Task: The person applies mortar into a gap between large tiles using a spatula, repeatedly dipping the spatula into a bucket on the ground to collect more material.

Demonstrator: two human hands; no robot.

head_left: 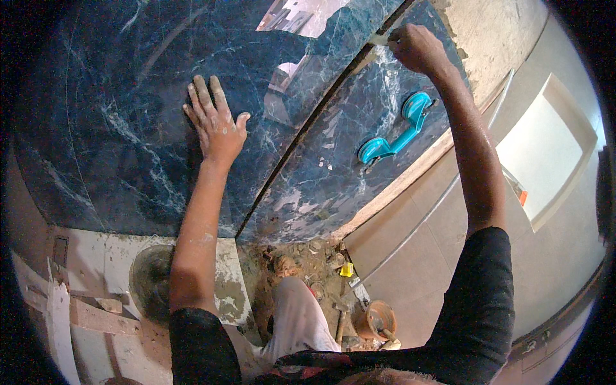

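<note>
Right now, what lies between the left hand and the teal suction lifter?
In the head view, a dark diagonal gap between the left slab and right slab separates the left hand from the lifter.

A large, glossy, dark-blue slab of stone-like material with branching white veins (pixel 154 122) spread across the left and upper part of the view, its face unbroken and mirroring bright patches near the top. Beside it, on the right, was a narrower dark-blue, white-veined panel with a polished face (pixel 337 144). The two ran edge to edge without meeting; a straight dark gap (pixel 313 120) separated them on a slant. At the gap's upper part showed a small, pale, flat piece (pixel 378 40), mostly hidden, its exact shape unclear.
</note>
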